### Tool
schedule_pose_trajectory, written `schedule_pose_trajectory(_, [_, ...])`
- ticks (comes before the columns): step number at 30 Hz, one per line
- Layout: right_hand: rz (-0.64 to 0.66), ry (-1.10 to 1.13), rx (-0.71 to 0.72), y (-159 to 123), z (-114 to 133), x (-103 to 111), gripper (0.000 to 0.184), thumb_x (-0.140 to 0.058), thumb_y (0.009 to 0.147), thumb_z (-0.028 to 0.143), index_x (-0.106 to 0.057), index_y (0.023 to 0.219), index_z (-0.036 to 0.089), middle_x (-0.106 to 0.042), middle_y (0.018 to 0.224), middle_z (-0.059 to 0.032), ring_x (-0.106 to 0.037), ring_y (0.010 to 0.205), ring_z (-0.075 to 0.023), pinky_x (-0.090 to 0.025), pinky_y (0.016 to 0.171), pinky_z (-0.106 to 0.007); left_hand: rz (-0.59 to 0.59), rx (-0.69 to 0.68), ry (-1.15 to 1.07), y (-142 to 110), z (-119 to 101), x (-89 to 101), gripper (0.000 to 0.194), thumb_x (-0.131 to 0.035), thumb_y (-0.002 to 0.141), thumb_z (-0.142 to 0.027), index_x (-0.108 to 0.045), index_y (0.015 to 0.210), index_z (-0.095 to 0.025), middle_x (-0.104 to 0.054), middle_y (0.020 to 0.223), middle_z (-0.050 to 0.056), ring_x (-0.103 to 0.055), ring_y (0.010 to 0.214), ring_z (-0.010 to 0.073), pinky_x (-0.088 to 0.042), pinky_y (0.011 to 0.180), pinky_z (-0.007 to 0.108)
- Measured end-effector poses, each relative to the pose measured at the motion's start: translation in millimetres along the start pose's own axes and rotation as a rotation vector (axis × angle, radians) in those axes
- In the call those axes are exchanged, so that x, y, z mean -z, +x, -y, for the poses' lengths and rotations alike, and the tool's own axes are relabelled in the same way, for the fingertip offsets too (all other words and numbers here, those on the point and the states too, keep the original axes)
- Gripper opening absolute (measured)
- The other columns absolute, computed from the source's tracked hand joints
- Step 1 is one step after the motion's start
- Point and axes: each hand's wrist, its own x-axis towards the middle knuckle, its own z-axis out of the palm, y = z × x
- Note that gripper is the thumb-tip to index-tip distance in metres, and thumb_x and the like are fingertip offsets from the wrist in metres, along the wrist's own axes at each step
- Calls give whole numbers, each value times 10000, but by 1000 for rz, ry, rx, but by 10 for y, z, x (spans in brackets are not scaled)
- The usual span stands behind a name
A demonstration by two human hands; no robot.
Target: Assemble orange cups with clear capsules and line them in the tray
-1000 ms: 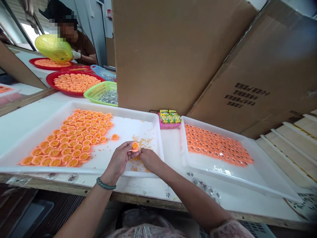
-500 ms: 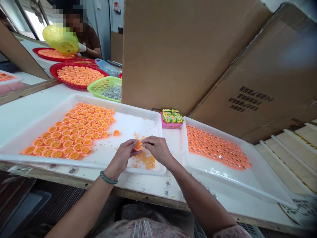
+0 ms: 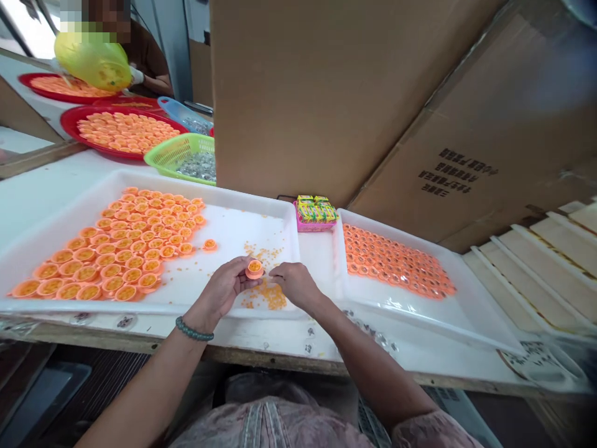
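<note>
My left hand (image 3: 227,281) holds a small orange cup (image 3: 254,269) with yellow bits in its bowl, its open side facing up. Just to the right of it, the fingertips of my right hand (image 3: 298,284) are pinched together, apart from the cup. Whatever they hold is hidden. Beneath both hands, loose yellow bits (image 3: 274,297) lie scattered in a white tray (image 3: 233,227). A single filled orange cup (image 3: 209,245) stands behind my left hand. Several more filled cups (image 3: 133,249) crowd the tray's left side.
On the right, a second white tray (image 3: 396,305) bears rows of orange pieces (image 3: 396,261). A pink basket (image 3: 317,226) of small yellow-green packets stands between the trays. Tall cardboard (image 3: 326,93) rises behind. At back left, a co-worker tilts a yellow basin (image 3: 91,59) near red trays.
My right hand has moved off the cup, and a gap now shows between them. The cup in my left hand has turned upright. The whole view has shifted slightly.
</note>
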Motion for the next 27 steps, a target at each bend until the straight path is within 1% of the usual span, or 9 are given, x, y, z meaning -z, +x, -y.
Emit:
schedule_pose_trajectory(2, [59, -56, 16, -49, -6, 16, 168, -604, 780, 119, -718, 859, 213, -713, 921, -39, -654, 850, -180, -476, 774, -268, 15, -3, 85, 6, 6, -4, 205, -686, 702, -301, -622, 804, -136, -625, 766, 33, -576, 687, 118, -489, 624, 217])
schedule_pose_trajectory(3, [42, -58, 20, -82, -26, 51, 165, -602, 791, 136, -712, 892, 207, -708, 949, -44, -651, 869, -177, -474, 781, -261, 19, -8, 133, 12, 12, -6, 216, -701, 686, -302, -619, 799, -137, -623, 751, 26, -566, 667, 110, -473, 601, 203])
schedule_pose_trajectory(6, [-113, -47, 2, -272, -181, 242, 176, -557, 847, 188, -694, 958, 184, -697, 977, -58, -643, 896, -165, -468, 793, -247, 18, -17, 246, 28, 34, -3, 227, -712, 671, -307, -608, 786, -142, -618, 713, 12, -520, 588, 86, -417, 532, 179])
schedule_pose_trajectory(9, [-204, -110, -122, -637, -417, 425, 198, -507, 882, 226, -696, 929, 188, -704, 883, -53, -650, 799, -163, -476, 736, -256, 7, -15, 286, 30, 43, 1, 267, -714, 669, -331, -594, 832, -157, -618, 700, 5, -492, 543, 82, -379, 498, 187])
schedule_pose_trajectory(12, [-93, -197, -219, -1077, -614, 457, 176, -533, 862, 213, -699, 913, 184, -705, 851, -63, -651, 801, -196, -482, 738, -294, -15, -14, 298, 29, 43, -2, 319, -726, 658, -381, -586, 852, -169, -618, 716, 7, -510, 574, 99, -395, 526, 206])
schedule_pose_trajectory(16, [5, -193, -264, -1483, -705, 295, 258, -639, 784, 204, -663, 1040, 179, -681, 994, -83, -620, 950, -229, -481, 825, -330, -22, -17, 313, 44, 59, -11, 324, -732, 653, -417, -605, 838, -183, -617, 736, 5, -512, 610, 95, -409, 555, 191])
schedule_pose_trajectory(18, [8, -164, -257, -1553, -716, 191, 264, -660, 768, 202, -667, 1031, 190, -671, 1015, -76, -610, 963, -223, -476, 845, -331, -27, -10, 310, 52, 70, -13, 317, -749, 639, -396, -613, 840, -193, -617, 745, 0, -515, 626, 92, -414, 562, 179])
schedule_pose_trajectory(22, [-20, -61, -229, -1556, -766, 67, 109, -622, 802, 179, -704, 872, 178, -680, 930, -65, -619, 890, -184, -479, 817, -293, -29, -9, 327, 54, 75, -9, 319, -765, 626, -358, -626, 864, -198, -615, 771, -1, -523, 643, 98, -407, 536, 172])
schedule_pose_trajectory(27, [-172, 58, -210, -1543, -751, 116, 176, -525, 872, 231, -695, 868, 186, -684, 882, -64, -617, 852, -170, -465, 785, -282, 4, -41, 354, 47, 70, -3, 332, -740, 654, -365, -637, 910, -181, -619, 770, 11, -526, 620, 98, -406, 521, 174])
